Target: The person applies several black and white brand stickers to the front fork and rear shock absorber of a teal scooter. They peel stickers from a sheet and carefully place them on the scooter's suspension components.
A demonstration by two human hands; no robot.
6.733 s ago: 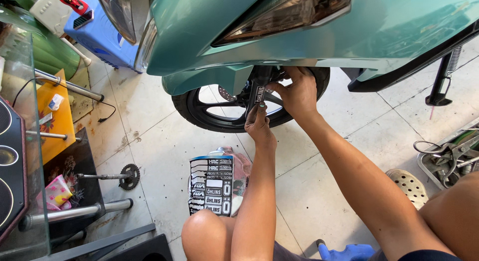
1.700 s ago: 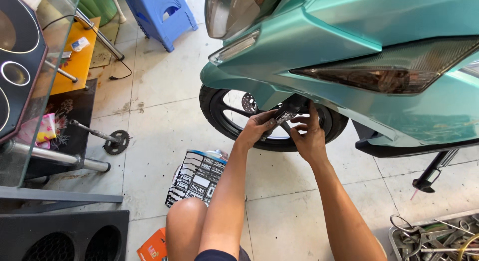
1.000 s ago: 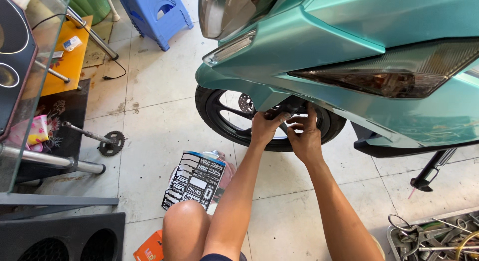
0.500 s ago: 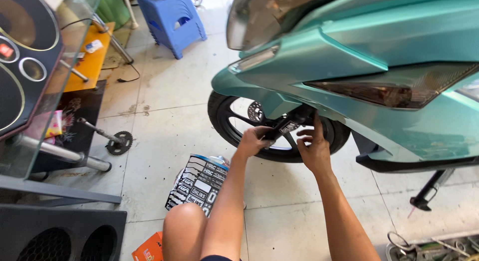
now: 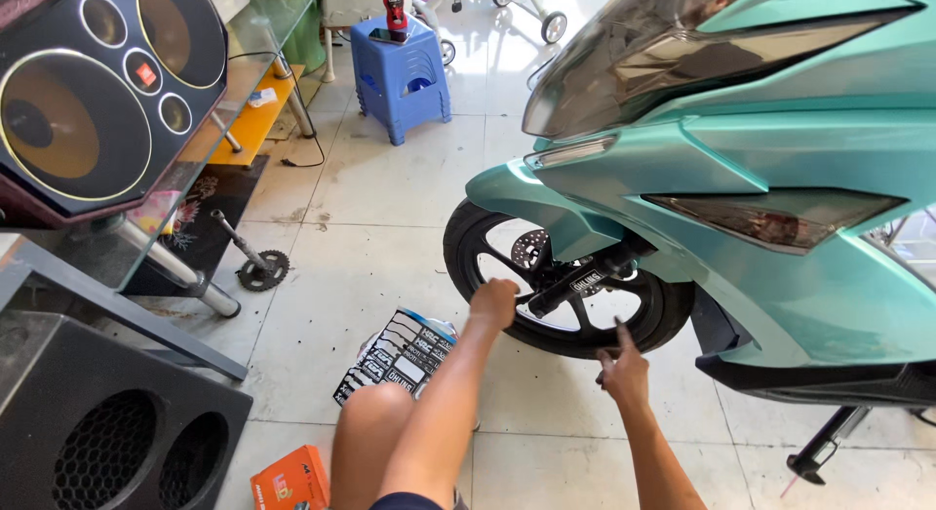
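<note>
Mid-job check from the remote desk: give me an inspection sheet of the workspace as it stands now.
Surface: pale tiled floor, some marks.
Job's things: teal scooter on its stand; black front wheel with black fork leg across it.
Clutter: sticker sheet by the knee; orange box; crank with sprocket.
Grippers: left hand closed at the fork leg's lower end; right hand open, finger toward the tyre, holding nothing.
Cables: black lead on the floor by the glass shelf.
Surroundings: loudspeakers, blue stool with red bottle.
</note>
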